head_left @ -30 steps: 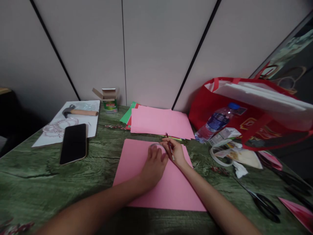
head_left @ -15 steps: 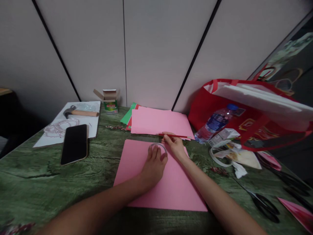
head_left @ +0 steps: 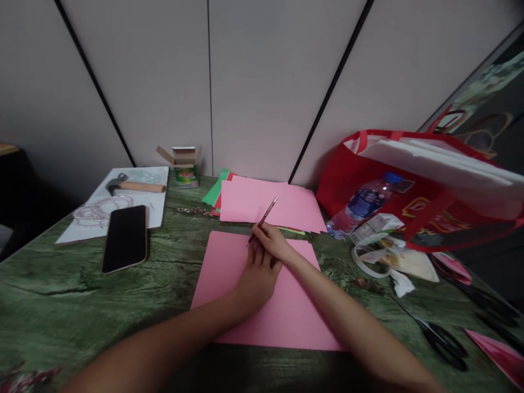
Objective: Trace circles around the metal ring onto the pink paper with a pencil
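A pink sheet of paper lies flat on the table in front of me. My left hand rests on it, fingers bent down, holding a thin clear ring against the paper; the ring is now almost wholly covered by my hands. Just beyond and to the right, my right hand pinches a pencil between thumb and fingers. The pencil tilts up to the right, its point down at the paper by my left fingertips. Both hands touch or overlap there.
Behind lie stacked pink sheets and a small green box. At left are a phone, a hammer and beads. To the right stand a bottle and red bag, with a tape roll and scissors.
The pencil has gone from lying level above the paper to standing steeply, point down. My right hand has moved left and nearer, up against my left hand, which stays in place.
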Demonstrator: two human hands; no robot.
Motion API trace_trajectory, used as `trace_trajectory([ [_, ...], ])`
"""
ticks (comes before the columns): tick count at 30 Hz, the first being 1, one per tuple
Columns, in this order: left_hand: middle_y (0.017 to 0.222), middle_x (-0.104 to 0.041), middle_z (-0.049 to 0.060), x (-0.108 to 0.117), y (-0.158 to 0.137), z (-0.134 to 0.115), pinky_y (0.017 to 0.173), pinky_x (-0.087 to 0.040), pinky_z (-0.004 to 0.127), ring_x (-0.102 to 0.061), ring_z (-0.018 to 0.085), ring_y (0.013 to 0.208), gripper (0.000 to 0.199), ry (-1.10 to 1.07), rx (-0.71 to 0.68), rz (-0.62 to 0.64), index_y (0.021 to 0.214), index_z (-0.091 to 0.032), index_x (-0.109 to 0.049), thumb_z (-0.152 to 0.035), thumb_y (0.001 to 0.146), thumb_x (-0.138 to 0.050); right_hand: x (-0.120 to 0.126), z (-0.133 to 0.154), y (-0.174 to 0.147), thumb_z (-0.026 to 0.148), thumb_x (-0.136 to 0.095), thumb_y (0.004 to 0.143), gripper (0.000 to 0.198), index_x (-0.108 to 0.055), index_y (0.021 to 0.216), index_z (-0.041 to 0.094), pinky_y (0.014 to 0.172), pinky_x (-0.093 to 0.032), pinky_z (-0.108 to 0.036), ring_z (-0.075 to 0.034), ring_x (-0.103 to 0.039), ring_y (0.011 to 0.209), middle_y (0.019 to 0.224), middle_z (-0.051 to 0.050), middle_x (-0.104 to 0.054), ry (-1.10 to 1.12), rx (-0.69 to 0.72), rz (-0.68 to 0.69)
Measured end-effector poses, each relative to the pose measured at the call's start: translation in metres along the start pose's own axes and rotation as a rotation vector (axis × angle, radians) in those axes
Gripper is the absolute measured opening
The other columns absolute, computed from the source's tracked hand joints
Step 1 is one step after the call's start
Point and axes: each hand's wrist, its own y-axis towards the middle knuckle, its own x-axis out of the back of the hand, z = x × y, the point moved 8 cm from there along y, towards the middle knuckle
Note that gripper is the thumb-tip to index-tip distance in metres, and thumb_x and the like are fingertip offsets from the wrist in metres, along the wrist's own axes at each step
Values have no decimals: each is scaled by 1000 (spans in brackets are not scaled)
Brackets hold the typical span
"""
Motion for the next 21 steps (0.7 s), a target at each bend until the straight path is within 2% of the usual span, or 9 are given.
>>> trace_trajectory([
  [12, 123, -53, 21, 3, -1, -1, 100, -27, 60, -45, 36, 120, 46, -7, -11, 25, 131, -12, -44, -15, 84, -43, -14, 20, -3, 24, -41, 91, 24, -53, 71, 19, 57, -44, -21, -13, -63, 63, 68, -1, -68, -114, 6, 187],
  [21, 123, -52, 21, -2, -2, -2, 99, -27, 60, -46, 38, 119, 41, 1, -38, 32, 127, -13, -48, -17, 87, -43, -18, 29, 5, 21, -40, 92, 22, -53, 74, 17, 54, -37, -19, -11, -58, 60, 71, -2, -66, -357, 34, 242],
])
